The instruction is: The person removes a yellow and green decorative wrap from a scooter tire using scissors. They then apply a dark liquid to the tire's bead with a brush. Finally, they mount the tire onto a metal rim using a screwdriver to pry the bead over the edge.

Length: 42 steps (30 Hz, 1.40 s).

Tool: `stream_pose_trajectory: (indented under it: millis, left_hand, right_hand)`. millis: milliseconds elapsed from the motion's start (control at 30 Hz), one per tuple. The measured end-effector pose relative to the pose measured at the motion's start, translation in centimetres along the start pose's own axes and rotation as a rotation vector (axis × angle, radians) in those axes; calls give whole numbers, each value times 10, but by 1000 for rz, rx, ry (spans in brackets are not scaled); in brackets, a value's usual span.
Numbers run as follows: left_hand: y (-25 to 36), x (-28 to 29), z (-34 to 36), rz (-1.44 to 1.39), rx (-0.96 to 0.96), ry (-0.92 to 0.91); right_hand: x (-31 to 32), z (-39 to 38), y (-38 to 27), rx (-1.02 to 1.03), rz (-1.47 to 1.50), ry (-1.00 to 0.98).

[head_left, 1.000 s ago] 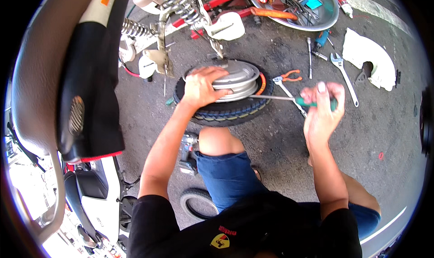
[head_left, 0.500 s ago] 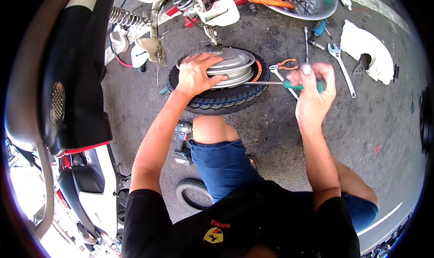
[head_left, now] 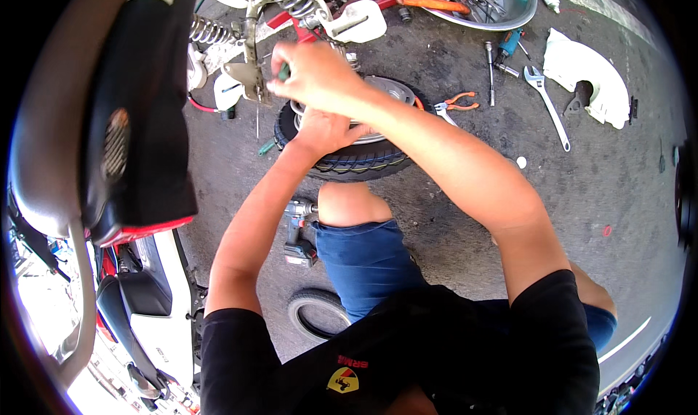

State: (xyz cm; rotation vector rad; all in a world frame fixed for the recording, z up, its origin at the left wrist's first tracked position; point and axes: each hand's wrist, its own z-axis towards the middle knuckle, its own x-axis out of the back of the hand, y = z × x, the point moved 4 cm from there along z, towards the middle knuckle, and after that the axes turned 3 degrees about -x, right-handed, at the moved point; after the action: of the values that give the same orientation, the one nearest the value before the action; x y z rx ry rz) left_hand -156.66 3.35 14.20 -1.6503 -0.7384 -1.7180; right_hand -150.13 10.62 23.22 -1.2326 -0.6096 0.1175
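A wheel lies on the ground, its black tyre around a silver metal rim. My left hand rests on the near left side of the rim, thumb stretched to the right; its other fingers are largely hidden. Above it, my right hand is crossed over to the left and blurred, closed around the green handle of a screwdriver. The screwdriver's shaft cannot be made out. Another green handle shows beside the tyre's left edge.
Orange-handled pliers, a socket wrench, an adjustable wrench and a white curved cover lie to the right. A metal basin stands behind. A cordless impact driver and a smaller tyre lie nearer. A parked motorbike is at left.
My right hand has swung left across the wheel with the screwdriver, whose shaft was at the rim's right side before. My left hand stays on the rim, slightly lower.
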Motion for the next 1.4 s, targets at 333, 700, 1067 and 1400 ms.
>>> stream_pose_trajectory:
  millis: [333,700,1067,1400]
  left_hand:
    - [2,28,-17,-456,-76,-52]
    - [-5,58,-68,-455,428,226]
    - [-10,52,-87,-396,463,263]
    - [-14,58,-100,-490,530,363]
  right_hand:
    - [-57,-30,-47,212,26,-463]
    - [62,-132,-88,-83,384,553]
    - [39,-197,-92,-219,665,440]
    - [24,-178,-104,-227,538,398]
